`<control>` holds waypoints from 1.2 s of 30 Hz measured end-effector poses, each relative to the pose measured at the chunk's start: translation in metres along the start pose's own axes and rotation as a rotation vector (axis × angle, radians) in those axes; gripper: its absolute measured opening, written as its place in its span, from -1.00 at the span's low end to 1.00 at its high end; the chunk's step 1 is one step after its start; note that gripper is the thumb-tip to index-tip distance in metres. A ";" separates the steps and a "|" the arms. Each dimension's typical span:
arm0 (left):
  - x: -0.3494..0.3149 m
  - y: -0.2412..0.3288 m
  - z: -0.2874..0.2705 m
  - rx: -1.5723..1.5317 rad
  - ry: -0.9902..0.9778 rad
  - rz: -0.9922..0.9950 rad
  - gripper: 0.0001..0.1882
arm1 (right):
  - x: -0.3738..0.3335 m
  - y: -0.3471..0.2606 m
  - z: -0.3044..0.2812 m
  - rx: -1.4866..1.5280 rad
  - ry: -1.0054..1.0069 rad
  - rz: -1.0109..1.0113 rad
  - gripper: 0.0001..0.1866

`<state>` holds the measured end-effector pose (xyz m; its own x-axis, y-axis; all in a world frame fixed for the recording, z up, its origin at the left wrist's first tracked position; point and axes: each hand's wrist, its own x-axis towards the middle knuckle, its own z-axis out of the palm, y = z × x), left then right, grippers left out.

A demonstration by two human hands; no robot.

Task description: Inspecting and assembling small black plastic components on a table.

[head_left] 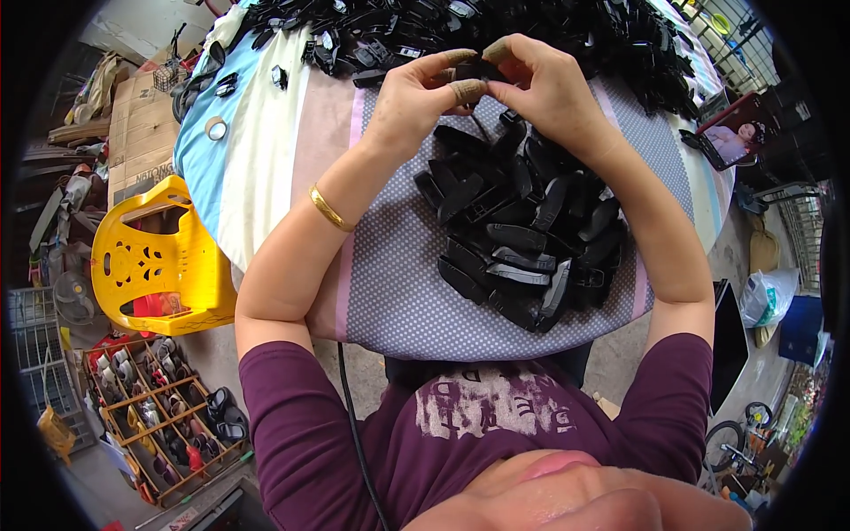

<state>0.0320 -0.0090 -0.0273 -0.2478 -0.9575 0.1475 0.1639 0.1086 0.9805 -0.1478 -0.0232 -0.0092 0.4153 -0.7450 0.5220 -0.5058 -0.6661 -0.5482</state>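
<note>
My left hand (423, 93) and my right hand (542, 78) meet over the far half of the table, fingertips pinched around a small black plastic part (476, 71). Its exact kind is hidden by the fingers. Tan coverings wrap several of my fingertips. Below my hands lies a heap of black plastic pieces (522, 232), long and rounded, a few showing grey faces. Beyond them spreads a larger pile of similar black pieces (381, 37) along the table's far side. A gold bangle circles my left wrist.
The round table (390, 292) has a striped, dotted cloth. A tape roll (216, 129) lies at its left, a propped phone (740, 142) at its right. A yellow plastic chair (146, 257) stands left, a shoe rack (168, 416) below it. A black cable (348, 398) hangs before me.
</note>
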 end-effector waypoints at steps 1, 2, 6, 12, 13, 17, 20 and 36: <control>-0.002 0.000 0.002 -0.001 -0.001 0.000 -0.55 | -0.001 0.001 -0.001 0.019 0.000 -0.062 -0.73; -0.004 -0.001 0.003 -0.080 0.001 -0.024 -0.57 | -0.001 0.001 -0.002 0.018 -0.001 -0.062 -0.73; -0.007 0.007 0.002 -0.139 0.031 -0.039 -0.59 | -0.003 -0.003 -0.008 0.079 -0.039 -0.168 -0.68; -0.007 0.011 0.002 -0.022 0.080 0.141 -0.63 | -0.010 -0.018 -0.006 0.214 0.049 -0.079 -0.65; -0.007 0.011 0.003 -0.023 0.081 0.141 -0.63 | -0.010 -0.020 -0.007 0.197 0.069 -0.076 -0.67; -0.011 0.011 0.009 -0.072 0.113 0.132 -0.62 | -0.010 -0.024 -0.012 0.137 0.022 -0.110 -0.64; -0.015 0.011 0.014 -0.047 0.136 0.129 -0.62 | -0.011 -0.024 -0.010 0.040 0.031 -0.152 -0.65; -0.016 0.025 0.003 -0.003 -0.119 0.268 -0.71 | -0.014 -0.025 -0.012 0.124 -0.117 0.027 -0.77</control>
<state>0.0374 0.0100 -0.0044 -0.3052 -0.8566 0.4160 0.2418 0.3528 0.9039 -0.1503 0.0041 0.0048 0.4917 -0.7570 0.4304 -0.4240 -0.6398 -0.6410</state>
